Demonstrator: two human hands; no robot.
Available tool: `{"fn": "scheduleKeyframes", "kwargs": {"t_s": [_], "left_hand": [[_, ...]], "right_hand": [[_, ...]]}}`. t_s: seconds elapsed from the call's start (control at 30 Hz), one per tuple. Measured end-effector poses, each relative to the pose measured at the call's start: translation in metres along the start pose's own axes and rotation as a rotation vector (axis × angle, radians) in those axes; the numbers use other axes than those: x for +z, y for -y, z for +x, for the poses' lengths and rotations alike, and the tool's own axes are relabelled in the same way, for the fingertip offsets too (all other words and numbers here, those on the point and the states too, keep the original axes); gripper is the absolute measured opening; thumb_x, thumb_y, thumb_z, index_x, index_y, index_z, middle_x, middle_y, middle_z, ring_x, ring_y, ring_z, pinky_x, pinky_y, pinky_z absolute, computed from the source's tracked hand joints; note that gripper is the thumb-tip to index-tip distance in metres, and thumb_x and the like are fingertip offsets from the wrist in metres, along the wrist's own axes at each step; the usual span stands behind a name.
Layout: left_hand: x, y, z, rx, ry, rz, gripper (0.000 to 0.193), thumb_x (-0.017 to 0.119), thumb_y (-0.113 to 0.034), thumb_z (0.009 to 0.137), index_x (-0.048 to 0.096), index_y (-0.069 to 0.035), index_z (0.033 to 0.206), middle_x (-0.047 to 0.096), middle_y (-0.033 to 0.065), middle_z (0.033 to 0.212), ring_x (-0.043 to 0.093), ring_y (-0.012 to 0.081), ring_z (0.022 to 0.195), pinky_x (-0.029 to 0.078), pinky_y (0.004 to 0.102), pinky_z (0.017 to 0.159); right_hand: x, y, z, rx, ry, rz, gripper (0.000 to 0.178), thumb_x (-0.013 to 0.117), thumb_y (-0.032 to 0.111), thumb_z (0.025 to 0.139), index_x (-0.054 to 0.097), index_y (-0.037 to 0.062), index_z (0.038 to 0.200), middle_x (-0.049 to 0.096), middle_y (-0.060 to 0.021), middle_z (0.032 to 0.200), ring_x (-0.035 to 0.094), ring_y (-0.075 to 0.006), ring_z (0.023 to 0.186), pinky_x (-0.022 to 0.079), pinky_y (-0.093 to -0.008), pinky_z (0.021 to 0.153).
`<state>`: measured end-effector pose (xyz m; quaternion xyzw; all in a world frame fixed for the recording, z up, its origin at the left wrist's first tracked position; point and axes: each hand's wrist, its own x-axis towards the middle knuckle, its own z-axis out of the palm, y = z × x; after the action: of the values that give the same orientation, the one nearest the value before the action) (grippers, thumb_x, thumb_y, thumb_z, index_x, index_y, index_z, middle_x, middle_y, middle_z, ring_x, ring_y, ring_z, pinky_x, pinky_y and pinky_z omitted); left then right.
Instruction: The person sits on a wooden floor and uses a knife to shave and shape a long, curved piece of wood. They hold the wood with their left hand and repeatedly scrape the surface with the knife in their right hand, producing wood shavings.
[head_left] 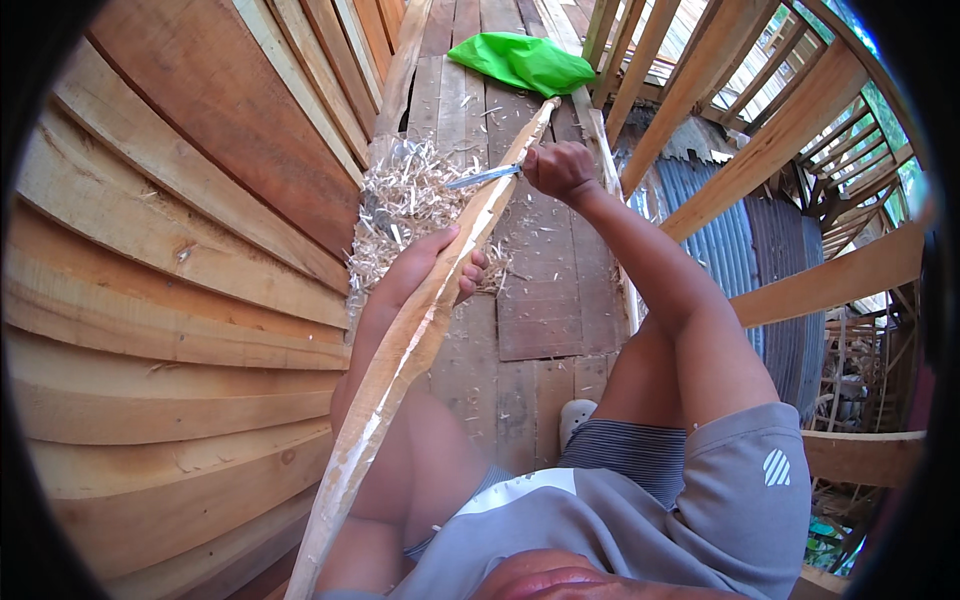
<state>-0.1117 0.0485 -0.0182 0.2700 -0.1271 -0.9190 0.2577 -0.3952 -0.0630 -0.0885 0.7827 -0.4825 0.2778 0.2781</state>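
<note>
A long, roughly shaped wooden pole (408,345) runs aslant from the lower left up toward the far middle. Pale, jagged streaks mark its upper side. My left hand (416,262) is closed around its middle, thumb on one side and fingertips curling up on the other. In my right fist is a knife (482,178), its bright blade lying across the pole beyond my left hand and pointing left. The handle is hidden inside my right hand (560,170). The pole's near end passes out of view at the lower edge.
Curled wood shavings (405,200) are heaped on the plank floor (540,315) to the left. A bright green bag or sheet (522,62) lies by the pole's far end. Board walling (180,340) stands on the left. Wooden railing posts (765,140) and corrugated metal sheets (705,230) are on the right.
</note>
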Motion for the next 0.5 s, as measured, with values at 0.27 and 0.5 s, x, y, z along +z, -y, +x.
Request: {"fn": "scheduleKeyframes", "kwargs": {"t_s": [0.27, 0.5], "left_hand": [[-0.001, 0.003, -0.014, -0.025, -0.099, 0.175, 0.044, 0.040, -0.029, 0.104, 0.032, -0.001, 0.137, 0.053, 0.0104, 0.089, 0.054, 0.0144, 0.070, 0.049, 0.0258, 0.056], [0.006, 0.004, -0.016, -0.014, -0.091, 0.172, 0.045, 0.041, -0.029, 0.104, 0.032, 0.000, 0.137, 0.052, 0.0105, 0.089, 0.053, 0.0140, 0.070, 0.049, 0.0258, 0.056]], "right_hand": [[-0.029, -0.017, 0.006, 0.385, 0.319, 0.142, 0.056, 0.040, 0.034, 0.100, 0.062, 0.0041, 0.059, 0.059, -0.0214, 0.057, 0.060, -0.0422, 0.055, 0.050, -0.0523, 0.060], [-0.006, -0.018, -0.015, 0.385, 0.506, 0.181, 0.053, 0.039, 0.032, 0.098, 0.065, 0.0009, 0.063, 0.063, -0.0253, 0.068, 0.063, -0.0454, 0.065, 0.051, -0.0543, 0.068]]}}
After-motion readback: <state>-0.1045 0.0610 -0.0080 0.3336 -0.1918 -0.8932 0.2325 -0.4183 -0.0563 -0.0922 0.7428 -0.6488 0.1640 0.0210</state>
